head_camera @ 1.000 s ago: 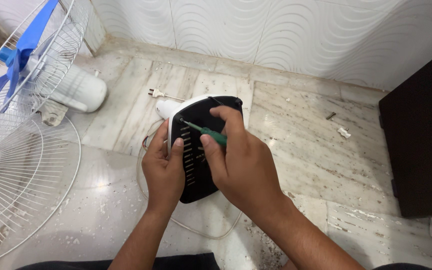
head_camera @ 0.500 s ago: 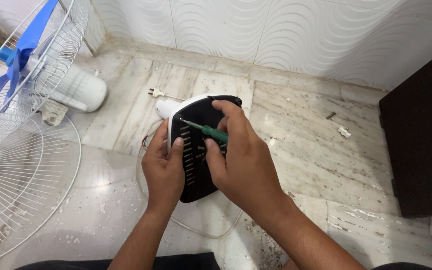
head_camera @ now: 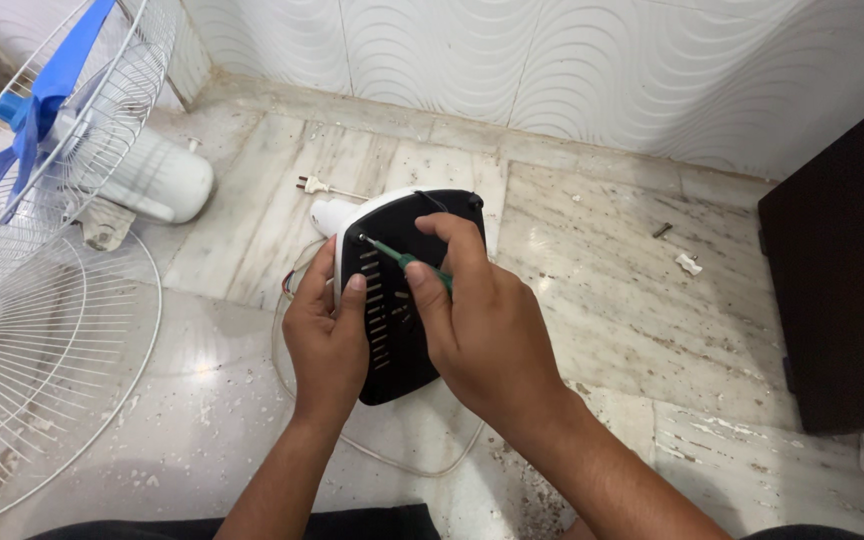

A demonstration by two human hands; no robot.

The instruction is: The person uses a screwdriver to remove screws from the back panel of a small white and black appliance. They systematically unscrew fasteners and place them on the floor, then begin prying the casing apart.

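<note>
A black slotted cover (head_camera: pixel 397 300) on a white housing sits mid-floor (head_camera: pixel 602 300), well off the walls. The left hand (head_camera: pixel 327 335) clamps its left edge, thumb on the slots. The right hand (head_camera: pixel 482 320) pinches a green screwdriver (head_camera: pixel 407 262), tip at the cover's upper-left corner.

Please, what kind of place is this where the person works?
Probably a corner of a home room, used for repair work on the floor. The marble floor meets a wavy white tiled wall, a dark cabinet stands at one side, and a fan guard from a dismantled fan lies nearby.
</note>
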